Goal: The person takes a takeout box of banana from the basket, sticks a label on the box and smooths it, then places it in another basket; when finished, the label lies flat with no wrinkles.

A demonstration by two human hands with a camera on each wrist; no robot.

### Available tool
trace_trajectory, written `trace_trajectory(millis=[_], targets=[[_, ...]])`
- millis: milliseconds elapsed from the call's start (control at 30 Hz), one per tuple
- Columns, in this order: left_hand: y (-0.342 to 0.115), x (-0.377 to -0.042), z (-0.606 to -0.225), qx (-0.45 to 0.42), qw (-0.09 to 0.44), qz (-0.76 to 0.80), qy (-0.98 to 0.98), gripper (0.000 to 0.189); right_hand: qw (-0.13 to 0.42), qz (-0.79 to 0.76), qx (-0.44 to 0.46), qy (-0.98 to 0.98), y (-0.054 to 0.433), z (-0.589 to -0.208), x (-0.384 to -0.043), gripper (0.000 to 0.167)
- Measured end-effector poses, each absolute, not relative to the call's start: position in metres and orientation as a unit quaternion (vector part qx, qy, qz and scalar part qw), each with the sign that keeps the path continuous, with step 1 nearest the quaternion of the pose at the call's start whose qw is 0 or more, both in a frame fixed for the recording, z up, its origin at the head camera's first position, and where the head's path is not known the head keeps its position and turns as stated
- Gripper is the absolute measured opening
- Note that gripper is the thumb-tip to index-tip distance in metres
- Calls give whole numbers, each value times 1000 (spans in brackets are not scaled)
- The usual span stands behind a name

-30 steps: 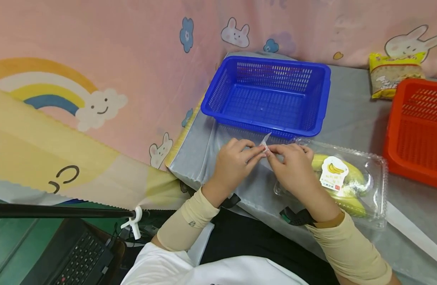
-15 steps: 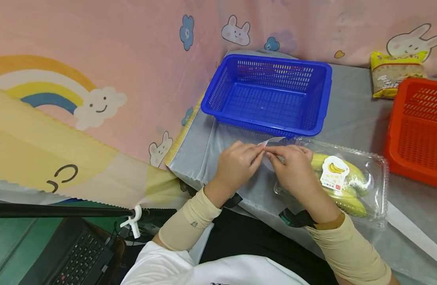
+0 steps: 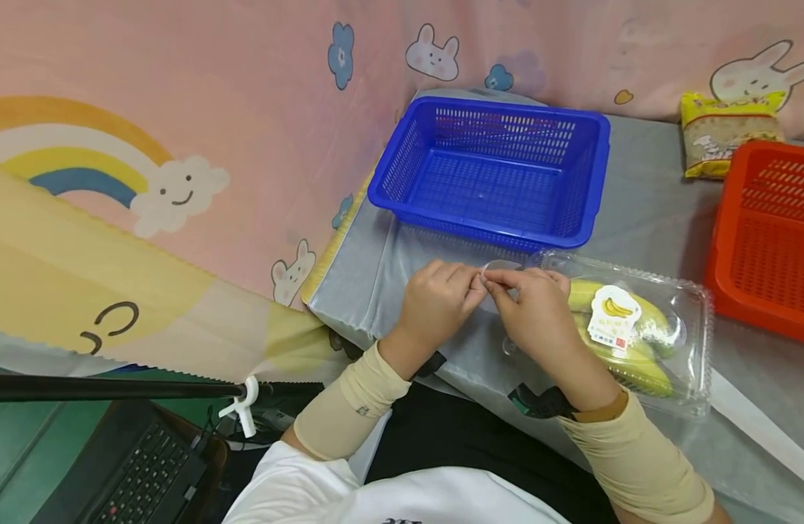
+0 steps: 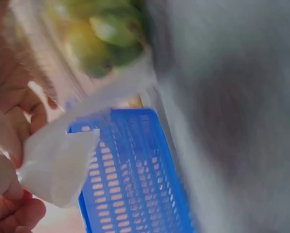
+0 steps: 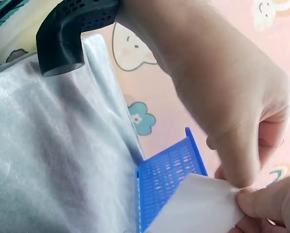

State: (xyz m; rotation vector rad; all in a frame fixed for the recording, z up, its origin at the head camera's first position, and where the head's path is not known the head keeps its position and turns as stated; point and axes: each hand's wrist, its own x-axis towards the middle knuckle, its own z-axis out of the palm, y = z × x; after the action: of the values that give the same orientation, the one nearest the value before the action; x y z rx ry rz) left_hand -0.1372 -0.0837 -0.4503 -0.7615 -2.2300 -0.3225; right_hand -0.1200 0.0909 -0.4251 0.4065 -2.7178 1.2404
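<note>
In the head view, my left hand (image 3: 436, 302) and right hand (image 3: 539, 313) meet in front of the blue basket, fingertips close together. Between them they pinch a small, thin white sheet (image 3: 503, 265); it looks like paper or film. In the left wrist view the white sheet (image 4: 59, 167) hangs bent from the fingertips. Its flat face shows in the right wrist view, where the sheet (image 5: 200, 204) spreads below the left hand (image 5: 232, 104). A clear plastic box (image 3: 693, 335) holding yellow-green bananas (image 3: 650, 320), with a banana label (image 3: 614, 316), lies beside my right hand.
Behind the hands stands a blue basket (image 3: 487, 229). At the right is a red basket (image 3: 729, 291), with a yellow food packet (image 3: 729, 138) behind it. A white strip (image 3: 762, 422) runs from the box's right side. The grey-covered table's left edge (image 3: 343, 273) borders a printed curtain.
The white sheet's free end, upright earlier, has tipped down to the right and now lies lower behind the right fingers. Both hands stay nearly in place, and the head view has shifted slightly.
</note>
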Motion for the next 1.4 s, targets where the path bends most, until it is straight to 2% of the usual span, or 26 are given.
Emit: trace_trajectory(millis=[267, 633, 933, 1100, 1200, 1400], targets=[[-83, -135, -449, -291, 342, -186, -874, 12, 74, 426, 114, -894, 92, -428, -120, 17], [-81, -138, -449, -307, 396, -110, -859, 1, 72, 450, 124, -882, 87, -428, -120, 16], [-83, -137, -449, -307, 356, -183, -863, 9, 48, 464, 98, -879, 89, -426, -119, 19], [-83, -137, -451, -307, 353, -194, -863, 11, -4, 483, 94, -870, 93, -422, -120, 24], [-83, -137, -452, -303, 361, -188, -862, 10, -23, 489, 100, -866, 93, -420, -120, 24], [-81, -140, -453, -317, 400, -142, -848, 5, -5, 504, 103, -857, 92, -422, -119, 24]])
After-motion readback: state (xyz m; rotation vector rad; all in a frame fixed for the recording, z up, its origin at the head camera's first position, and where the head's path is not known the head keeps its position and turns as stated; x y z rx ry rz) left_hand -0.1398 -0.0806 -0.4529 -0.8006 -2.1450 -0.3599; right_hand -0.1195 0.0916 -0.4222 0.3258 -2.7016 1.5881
